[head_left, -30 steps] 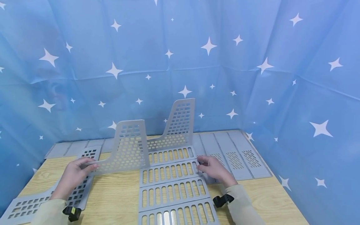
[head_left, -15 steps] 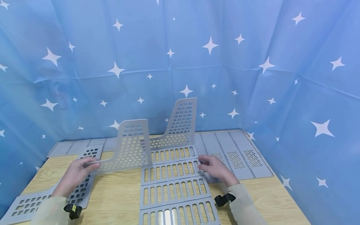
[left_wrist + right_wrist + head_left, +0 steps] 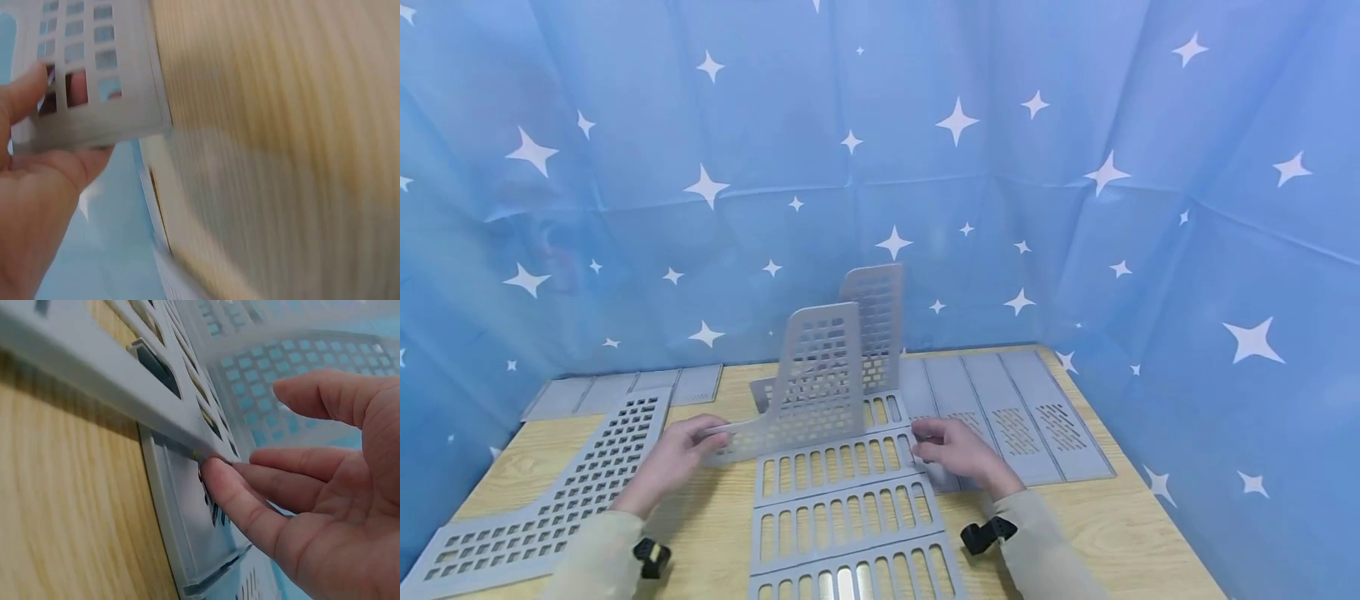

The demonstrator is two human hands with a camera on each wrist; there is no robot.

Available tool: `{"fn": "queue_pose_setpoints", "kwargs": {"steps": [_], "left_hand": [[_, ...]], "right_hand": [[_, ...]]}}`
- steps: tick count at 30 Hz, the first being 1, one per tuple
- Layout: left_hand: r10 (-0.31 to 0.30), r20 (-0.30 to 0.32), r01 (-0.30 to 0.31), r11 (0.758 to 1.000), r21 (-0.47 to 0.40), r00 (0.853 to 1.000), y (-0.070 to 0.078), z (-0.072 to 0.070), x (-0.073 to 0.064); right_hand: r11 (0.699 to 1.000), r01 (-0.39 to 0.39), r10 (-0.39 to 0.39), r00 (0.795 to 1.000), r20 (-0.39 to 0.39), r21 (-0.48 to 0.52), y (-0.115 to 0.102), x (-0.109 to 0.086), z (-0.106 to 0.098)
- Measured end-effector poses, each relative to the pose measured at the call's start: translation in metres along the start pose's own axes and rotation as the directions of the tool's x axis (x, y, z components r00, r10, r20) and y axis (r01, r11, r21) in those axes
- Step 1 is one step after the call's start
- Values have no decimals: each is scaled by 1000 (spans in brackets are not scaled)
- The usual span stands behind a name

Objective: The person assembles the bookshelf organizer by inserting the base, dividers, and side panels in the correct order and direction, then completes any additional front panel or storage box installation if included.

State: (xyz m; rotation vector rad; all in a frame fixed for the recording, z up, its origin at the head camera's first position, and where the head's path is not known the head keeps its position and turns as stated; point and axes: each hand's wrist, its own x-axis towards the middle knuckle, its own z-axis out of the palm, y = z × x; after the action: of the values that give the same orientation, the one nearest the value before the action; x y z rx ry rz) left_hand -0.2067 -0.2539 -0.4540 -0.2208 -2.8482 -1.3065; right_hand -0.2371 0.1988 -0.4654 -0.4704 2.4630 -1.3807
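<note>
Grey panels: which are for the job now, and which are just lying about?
Probably in the job:
front upright panel, held by the left hand
slatted panel, by the right hand
rear upright panel

Seemingly just lying about:
L-shaped panel, left
flat panels, back left
slotted flat panels, right

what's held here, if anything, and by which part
The left hand grips the perforated L-shaped panel by its low end; the right hand holds nothing.

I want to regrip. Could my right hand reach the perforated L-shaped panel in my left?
Likely yes: your right hand is at the edge of the slotted panel, and nothing visible blocks it from the perforated L-shaped panel.
</note>
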Motion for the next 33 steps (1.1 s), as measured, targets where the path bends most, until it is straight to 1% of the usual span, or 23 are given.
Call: {"fn": "queue_pose_setpoints", "kwargs": {"steps": [2, 3, 4, 8, 11, 14, 17, 23, 25, 28, 33], "left_hand": [[20, -8, -20, 1000, -4, 1000, 6, 10, 5], [26, -24, -26, 1000, -2, 999, 8, 14, 6], [19, -35, -20, 1000, -4, 999, 9, 16, 7], [-12, -95, 10, 1000, -21, 995, 7, 18, 5], [-3, -100, -1, 999, -32, 995, 5, 17, 4], [21, -70, -24, 999, -31, 997, 8, 19, 5], [38, -34, -39, 999, -30, 999, 14, 24, 8], [75, 22, -74, 997, -30, 997, 29, 43, 20], [84, 33, -84, 996, -12, 996, 33, 49, 24], [81, 43, -81, 997, 5, 996, 37, 55, 28], [71, 51, -71, 997, 6, 996, 39, 57, 31]], "right_hand": [[1000, 1, -1, 1000, 5, 2, -1, 1, 2], [1000, 2, -2, 1000, 5, -1, -1, 1, 3], [1000, -5, 5, 1000, 2, 5, -2, 0, 3], [999, -22, 22, 1000, 5, 35, -2, -1, 0], [999, -17, 16, 1000, 9, 49, -2, -2, -3], [999, -3, 2, 1000, 12, 46, -2, -3, -5], [999, 2, -3, 1000, 23, 53, -3, -4, -5], [998, 7, -9, 999, 38, 56, -1, -4, -4], [998, 13, -16, 999, 42, 56, -1, -4, -4], [998, 22, -25, 999, 48, 56, 0, -3, -4], [999, 21, -23, 999, 47, 42, 1, -4, -5]]}}
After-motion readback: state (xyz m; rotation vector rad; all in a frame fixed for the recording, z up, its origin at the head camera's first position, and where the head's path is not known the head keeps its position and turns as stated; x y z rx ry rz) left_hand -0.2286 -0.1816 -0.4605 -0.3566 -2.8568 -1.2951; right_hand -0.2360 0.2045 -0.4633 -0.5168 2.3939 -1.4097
